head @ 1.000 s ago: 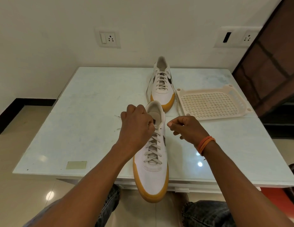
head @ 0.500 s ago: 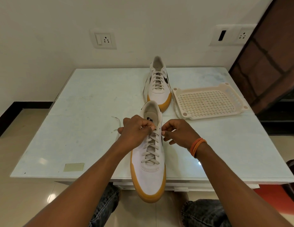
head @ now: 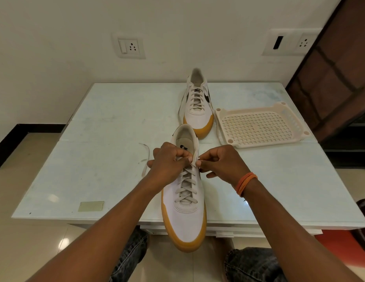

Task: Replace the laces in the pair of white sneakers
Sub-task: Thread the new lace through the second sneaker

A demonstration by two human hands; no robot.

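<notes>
A white sneaker with a tan sole (head: 184, 218) lies on the pale table (head: 100, 139), toe over the near edge, laced with a grey-white lace (head: 186, 187). My left hand (head: 167, 167) grips the upper left side of the shoe near the top eyelets. My right hand (head: 222, 163) pinches the lace tip at the top right eyelet. The other lace end (head: 146, 157) trails on the table to the left. The second white sneaker (head: 198, 104) stands laced at the back.
A cream perforated plastic tray (head: 259, 125) sits at the right, beside the far sneaker. A patch of tape (head: 91, 206) is stuck near the front left edge. Dark wooden furniture (head: 336, 78) stands to the right. My knees are under the table's edge.
Both hands came down and together onto the top eyelets of the near sneaker. My right hand now pinches the lace tip at the eyelet; the view tilted slightly.
</notes>
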